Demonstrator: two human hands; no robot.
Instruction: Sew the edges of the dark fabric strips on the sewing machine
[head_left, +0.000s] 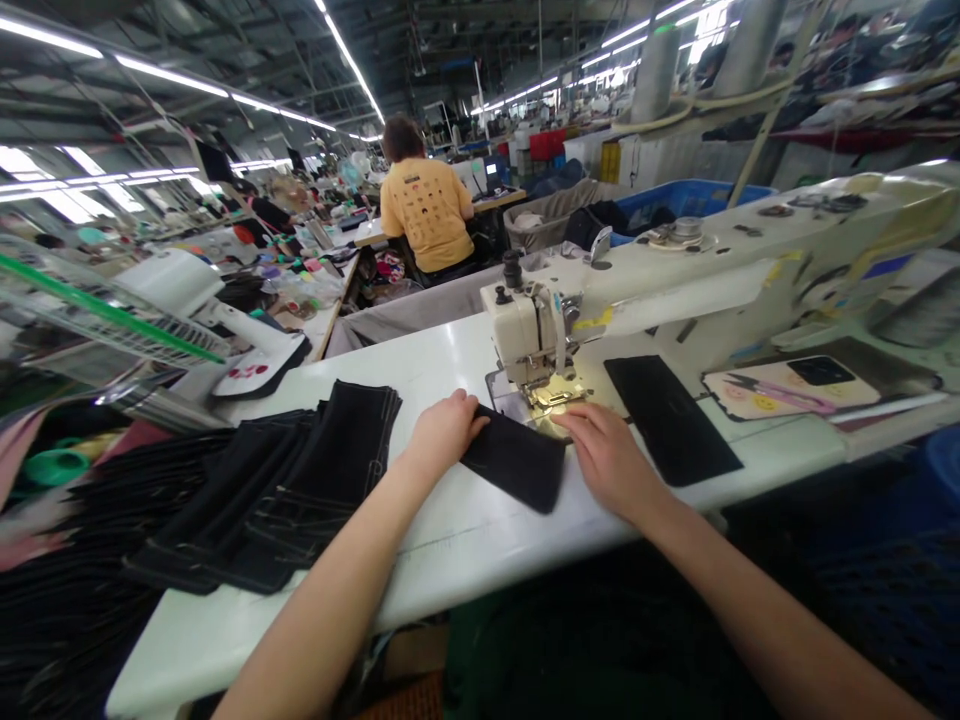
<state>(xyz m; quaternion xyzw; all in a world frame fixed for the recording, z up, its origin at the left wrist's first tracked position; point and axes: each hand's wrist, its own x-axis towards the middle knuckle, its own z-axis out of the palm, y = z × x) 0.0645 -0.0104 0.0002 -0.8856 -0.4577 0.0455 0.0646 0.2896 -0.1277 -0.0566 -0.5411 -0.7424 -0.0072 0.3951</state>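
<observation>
left hand [444, 436] on black fabric [514, 459] | right hand [609, 462] by sewing machine [525, 335] | sticker [592, 320] unreadable

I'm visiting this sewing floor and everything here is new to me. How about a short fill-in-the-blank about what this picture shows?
The left hand rests on a strip of cloth whose colour is ____.
The white machine nearest the right hand is a ____.
A stack of cloth pieces lies on the worker's ____ side.
Farther ahead, a seated person wears a ____ shirt.

Missing words: black; sewing machine; left; yellow.
</observation>
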